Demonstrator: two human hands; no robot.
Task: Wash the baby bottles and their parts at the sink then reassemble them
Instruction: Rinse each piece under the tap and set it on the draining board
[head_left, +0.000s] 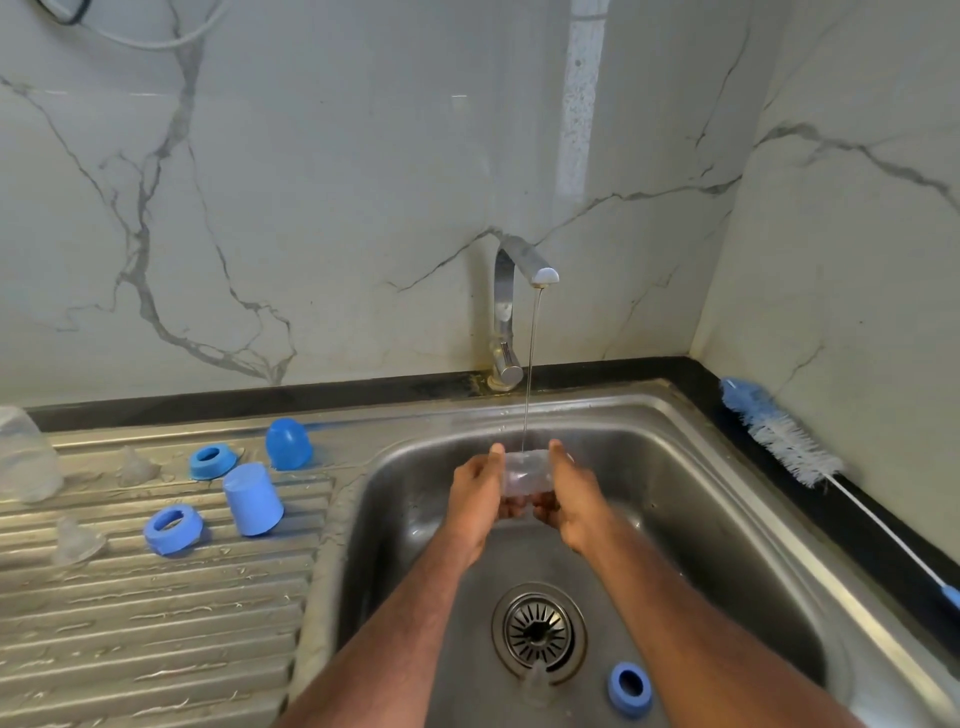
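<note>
A clear baby bottle (525, 472) lies sideways under a thin stream from the tap (522, 270). My left hand (475, 493) grips its left end and my right hand (571, 493) grips its right end, over the steel sink (701, 467). On the sink floor lie a blue collar ring (629, 688) and a clear teat (535, 680) beside the drain (539, 631). On the drainboard (156, 623) stand two blue caps (288, 443) (253, 499), two blue rings (210, 460) (173, 527), two clear teats (136, 465) (75, 540) and an upturned clear bottle (23, 457).
A blue and white bottle brush (795, 447) lies along the black counter edge on the right, its handle reaching toward me. Marble walls close in behind and on the right. The drainboard is wet and ribbed.
</note>
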